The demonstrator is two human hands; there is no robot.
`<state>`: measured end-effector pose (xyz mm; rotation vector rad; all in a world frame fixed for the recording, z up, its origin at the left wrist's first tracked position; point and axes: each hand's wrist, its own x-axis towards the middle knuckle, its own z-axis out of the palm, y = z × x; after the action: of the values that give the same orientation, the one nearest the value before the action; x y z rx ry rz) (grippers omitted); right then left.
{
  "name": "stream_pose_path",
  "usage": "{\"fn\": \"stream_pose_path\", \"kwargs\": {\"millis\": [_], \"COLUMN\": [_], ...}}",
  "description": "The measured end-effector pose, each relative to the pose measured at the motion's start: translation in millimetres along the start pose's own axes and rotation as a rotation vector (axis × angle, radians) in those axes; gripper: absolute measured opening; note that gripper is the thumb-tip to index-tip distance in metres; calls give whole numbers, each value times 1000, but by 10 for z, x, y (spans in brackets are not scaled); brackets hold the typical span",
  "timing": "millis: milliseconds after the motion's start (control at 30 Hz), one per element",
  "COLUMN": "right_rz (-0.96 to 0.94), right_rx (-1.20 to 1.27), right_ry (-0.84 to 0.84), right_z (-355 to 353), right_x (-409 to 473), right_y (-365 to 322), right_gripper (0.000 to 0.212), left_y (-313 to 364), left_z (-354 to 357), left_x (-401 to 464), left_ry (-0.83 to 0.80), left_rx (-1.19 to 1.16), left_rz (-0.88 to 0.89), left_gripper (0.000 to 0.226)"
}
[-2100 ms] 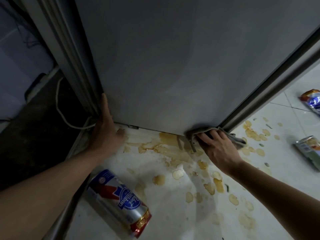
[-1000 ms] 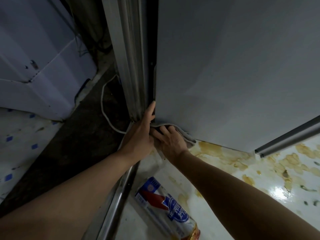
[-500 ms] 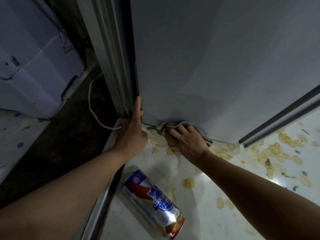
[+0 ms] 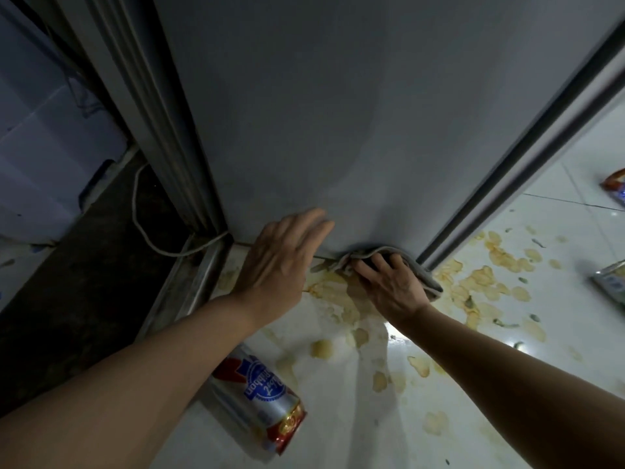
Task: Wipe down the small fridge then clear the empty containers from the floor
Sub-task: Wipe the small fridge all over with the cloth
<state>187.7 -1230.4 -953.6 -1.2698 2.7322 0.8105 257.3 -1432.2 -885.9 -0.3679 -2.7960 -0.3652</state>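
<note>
At the far left, beyond the dark strip of ground, lying loose past the metal threshold (image 4: 189,279): a pale cord (image 4: 142,211). Standing against the floor (image 4: 338,445) in the middle, filling the upper view: the grey fridge (image 4: 338,113). Hovering or resting at the fridge's bottom edge, fingers straight and together, holding nothing: the left hand (image 4: 280,262); contact with the panel not clear. Lying on its side near the floor's left edge, under the left forearm: a red, white and blue can (image 4: 260,401). Pressing a grey cloth (image 4: 399,262) against the fridge's lower right corner, fingers curling over the bunched fabric: the right hand (image 4: 392,286). Spreading around and right of that hand: yellowish spill stains (image 4: 487,275). Lying at the floor's right edge, well apart from the fridge, both cut off by the frame: a silver container (image 4: 612,279) and, farther back, an orange-and-blue one (image 4: 617,187).
</note>
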Motion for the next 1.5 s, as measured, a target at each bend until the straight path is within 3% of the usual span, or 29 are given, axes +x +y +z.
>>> {"fn": "stream_pose_path", "kwargs": {"millis": [167,267,533,667,833,1000,1100,1167,1267,1400,1500], "right_rz": [62,52,107,189,573,1042,1085,1003,890,889,905], "right_rx": [-30,-48,-59,65,536,1382,1588,1684,1595,1362,1321], "right_ry": [-44,-38,-51,-43,95,328,428,354,261,342,342], "right_z": [167,176,191,93,140,155,175,203,331,463,489], "right_x": [-288,-376,-609,-671,-1163,-1185,-968,-815,-638,-490,-411], "right_y": [230,305,448,387,556,733,745,686,573,590,549], "right_gripper": [54,62,49,42,40,41,50,70,94,83,76], "left_y": [242,330,347,421,548,800,918,976,1001,972,913], "left_z": [95,136,156,120,108,137,74,29,-24,-88,-106], "left_x": [172,244,236,239,247,379,534,634,758,882,893], "left_ry": [-112,-136,-208,-204,-213,-282,-216,-133,-95,-126,-201], "left_rx": [146,208,320,337,309,281,321,376,460,547,631], "left_rz": [207,171,78,52,59,173,290,390,442,430,434], "left_gripper": [81,87,81,84,93,88,81,70,67,70,73]}}
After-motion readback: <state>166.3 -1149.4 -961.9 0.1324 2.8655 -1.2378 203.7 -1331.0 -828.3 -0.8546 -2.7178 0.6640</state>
